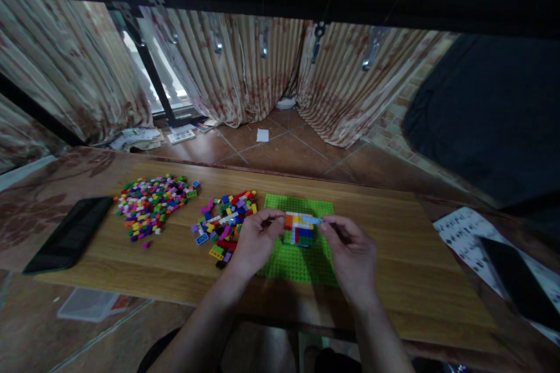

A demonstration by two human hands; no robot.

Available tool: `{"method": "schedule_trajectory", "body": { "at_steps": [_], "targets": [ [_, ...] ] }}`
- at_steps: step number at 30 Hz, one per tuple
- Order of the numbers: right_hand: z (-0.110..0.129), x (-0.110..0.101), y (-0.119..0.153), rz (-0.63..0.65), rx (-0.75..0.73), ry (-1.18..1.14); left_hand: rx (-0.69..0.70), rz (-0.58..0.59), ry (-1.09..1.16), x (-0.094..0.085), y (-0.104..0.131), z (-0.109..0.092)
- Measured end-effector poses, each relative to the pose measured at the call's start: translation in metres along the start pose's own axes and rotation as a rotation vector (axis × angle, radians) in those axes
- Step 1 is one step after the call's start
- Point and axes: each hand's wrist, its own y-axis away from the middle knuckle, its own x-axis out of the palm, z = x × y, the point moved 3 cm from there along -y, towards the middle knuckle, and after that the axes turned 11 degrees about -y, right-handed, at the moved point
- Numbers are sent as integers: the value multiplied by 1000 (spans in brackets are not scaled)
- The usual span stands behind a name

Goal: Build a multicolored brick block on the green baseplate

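no text is legible, even on the printed sheet [464,235].

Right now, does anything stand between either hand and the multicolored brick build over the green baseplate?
Nothing visible does. The left hand and right hand are at opposite sides of the brick build, over the green baseplate. Loose bricks lie left of the baseplate, not between. The build's underside is hidden.

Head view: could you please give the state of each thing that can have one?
Green baseplate: flat, partly covered
Brick build: joined bricks, over the baseplate
Left hand: fingers bent at the build's left edge, grip unclear
Right hand: pinching the light blue piece
Left brick pile: loose, heaped
Middle brick pile: loose, scattered
Left device: flat, screen dark
Right device: dark, on a printed sheet
Curtains: hanging
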Motion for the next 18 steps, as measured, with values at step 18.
{"method": "schedule_trajectory", "body": {
  "at_steps": [18],
  "targets": [
    [-14,-26,19,-5,62,234,62,13,-432,12,-10,21]
  ]
}}
